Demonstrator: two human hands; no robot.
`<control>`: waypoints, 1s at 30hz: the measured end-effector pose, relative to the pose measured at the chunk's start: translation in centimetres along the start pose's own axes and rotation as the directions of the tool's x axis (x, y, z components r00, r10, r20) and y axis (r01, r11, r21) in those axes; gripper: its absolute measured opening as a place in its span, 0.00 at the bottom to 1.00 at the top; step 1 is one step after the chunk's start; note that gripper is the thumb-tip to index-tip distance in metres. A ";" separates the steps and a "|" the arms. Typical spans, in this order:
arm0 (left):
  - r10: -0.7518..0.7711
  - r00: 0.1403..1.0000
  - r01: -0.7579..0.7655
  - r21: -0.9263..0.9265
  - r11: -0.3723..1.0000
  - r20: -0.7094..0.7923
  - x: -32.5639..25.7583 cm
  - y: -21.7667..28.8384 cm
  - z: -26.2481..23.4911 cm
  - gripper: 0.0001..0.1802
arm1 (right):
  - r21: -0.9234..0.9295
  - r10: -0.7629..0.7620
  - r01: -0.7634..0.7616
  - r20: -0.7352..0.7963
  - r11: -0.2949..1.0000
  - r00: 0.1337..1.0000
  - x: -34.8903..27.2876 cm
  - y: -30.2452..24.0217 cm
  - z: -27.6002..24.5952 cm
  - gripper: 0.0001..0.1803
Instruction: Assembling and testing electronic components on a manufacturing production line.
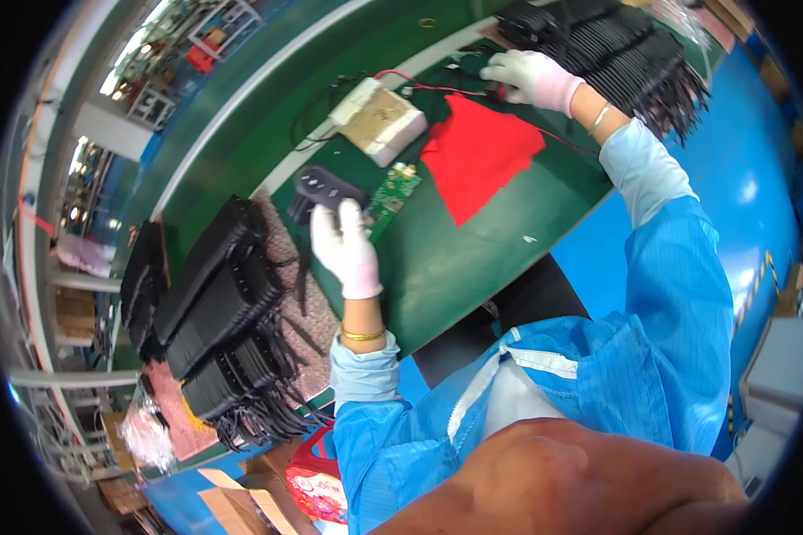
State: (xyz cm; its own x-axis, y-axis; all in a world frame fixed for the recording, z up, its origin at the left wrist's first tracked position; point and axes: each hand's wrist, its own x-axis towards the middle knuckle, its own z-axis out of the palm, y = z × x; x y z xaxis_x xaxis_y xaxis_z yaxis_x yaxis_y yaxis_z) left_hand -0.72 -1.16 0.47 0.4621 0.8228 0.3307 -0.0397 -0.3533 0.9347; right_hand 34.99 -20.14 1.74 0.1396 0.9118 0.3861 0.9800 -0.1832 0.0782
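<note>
My left hand (345, 251), in a white glove, has its fingers closed at the near edge of a black oblong device (327, 188) with several buttons or openings on its face. A green circuit board (393, 196) lies just right of it. Farther right and away, my gloved right hand (533, 80) curls over a small red-and-black thing (501, 92). A thin red wire (437, 87) leads up to that thing, whose kind I cannot make out. Between the hands, a red cloth (480, 153) is spread flat on the green table (446, 276).
A whitish box (380, 122) stands beyond the board, with dark cables beside it. Stacks of black strapped items (223, 308) fill the left side, and another stack (611, 53) sits at the far right. An open carton (245, 504) and a red bag (317, 486) are below left.
</note>
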 end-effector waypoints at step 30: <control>0.012 0.987 0.004 -0.104 0.995 0.160 0.1 -1.8 0.4 0.10 | 0.020 -0.067 0.064 0.275 0.998 0.959 4.4 2.9 1.1 0.13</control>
State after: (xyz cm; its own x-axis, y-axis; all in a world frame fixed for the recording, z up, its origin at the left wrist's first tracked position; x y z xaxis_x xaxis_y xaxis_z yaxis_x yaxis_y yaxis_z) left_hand -0.25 -0.64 -1.25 0.5976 0.7364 0.3171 -0.1298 -0.3014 0.9446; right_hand 38.56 -16.23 2.68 0.1074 0.9878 0.1125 0.9896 -0.1171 0.0840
